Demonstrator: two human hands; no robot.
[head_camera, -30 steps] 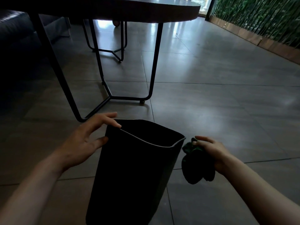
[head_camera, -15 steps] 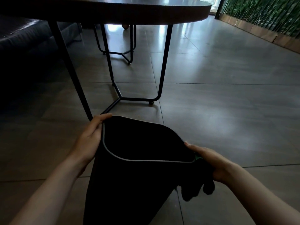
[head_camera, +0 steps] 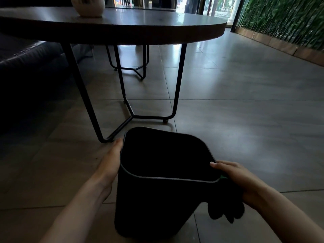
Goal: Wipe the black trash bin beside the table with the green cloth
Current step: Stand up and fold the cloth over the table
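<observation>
The black trash bin stands on the tiled floor just in front of me, its open mouth tilted toward me. My left hand lies flat against the bin's left wall near the rim. My right hand presses the green cloth against the bin's right wall, thumb at the rim. The cloth looks almost black in this light and hangs below my palm.
A round dark table on thin black metal legs stands right behind the bin. A pale pot sits on it. A dark sofa is at left, a green plant wall at far right.
My left hand went from open beside the rim to flat on the bin's left wall. My right hand brought the cloth against the right wall. The view tilted up, showing the tabletop.
</observation>
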